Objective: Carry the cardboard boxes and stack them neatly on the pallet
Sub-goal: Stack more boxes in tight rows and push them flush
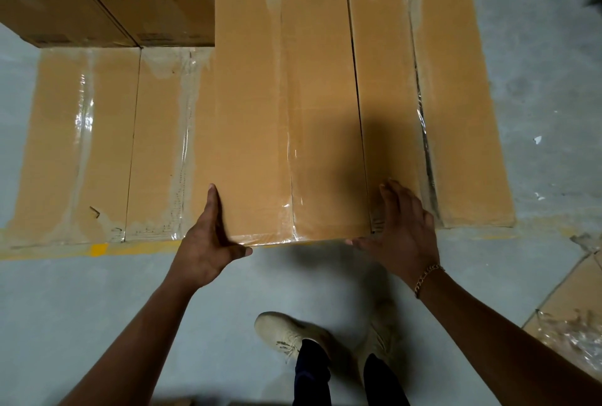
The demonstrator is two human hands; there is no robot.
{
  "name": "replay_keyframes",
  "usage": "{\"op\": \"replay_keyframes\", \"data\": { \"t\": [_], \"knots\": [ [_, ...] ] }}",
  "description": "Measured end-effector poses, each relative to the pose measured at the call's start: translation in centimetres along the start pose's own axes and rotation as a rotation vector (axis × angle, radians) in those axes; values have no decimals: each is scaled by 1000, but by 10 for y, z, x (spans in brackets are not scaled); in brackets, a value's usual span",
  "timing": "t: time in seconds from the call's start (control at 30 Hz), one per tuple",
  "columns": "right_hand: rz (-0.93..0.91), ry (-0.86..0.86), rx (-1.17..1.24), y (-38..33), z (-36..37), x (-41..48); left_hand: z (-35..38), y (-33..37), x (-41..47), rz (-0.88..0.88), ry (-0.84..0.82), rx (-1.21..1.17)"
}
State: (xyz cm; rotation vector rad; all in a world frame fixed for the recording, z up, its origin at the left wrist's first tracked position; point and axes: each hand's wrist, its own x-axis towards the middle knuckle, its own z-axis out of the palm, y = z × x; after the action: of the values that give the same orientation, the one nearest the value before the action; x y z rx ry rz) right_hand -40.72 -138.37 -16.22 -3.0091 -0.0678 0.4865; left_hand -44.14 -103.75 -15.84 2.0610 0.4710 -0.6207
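Observation:
A long taped cardboard box (280,106) lies in the middle of the view, its near end at my hands. My left hand (208,239) holds its near left corner, fingers straight along the left side and thumb under the front edge. My right hand (404,229) rests flat against its near right corner, fingers straight. The box sits higher than the lower boxes (97,151) to its left and level with the box (439,106) on its right. No pallet shows under the boxes.
Two taller stacked boxes (107,8) stand at the back left, more boxes along the top edge. Grey concrete floor (163,308) with a yellow line (97,249) runs in front. My feet (286,334) are below. Another carton (573,311) with plastic wrap lies at right.

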Motion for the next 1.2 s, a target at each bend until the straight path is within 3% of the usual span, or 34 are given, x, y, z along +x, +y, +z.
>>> {"op": "replay_keyframes", "data": {
  "t": [0.4,0.6,0.87,1.0,1.2],
  "knots": [
    [-9,-70,68,0,-10,0,5,-20,-10,3,30,0],
    [-80,23,147,-14,-13,3,2,-53,-44,-66,158,-51],
    [-459,56,314,-80,-7,0,17,-91,-123,-335,423,-195],
    [-710,-60,329,-113,-18,-9,38,-85,-170,-389,591,-293],
    [-931,-226,307,-193,-33,-39,39,-86,-254,-404,884,-303]
  ]
}}
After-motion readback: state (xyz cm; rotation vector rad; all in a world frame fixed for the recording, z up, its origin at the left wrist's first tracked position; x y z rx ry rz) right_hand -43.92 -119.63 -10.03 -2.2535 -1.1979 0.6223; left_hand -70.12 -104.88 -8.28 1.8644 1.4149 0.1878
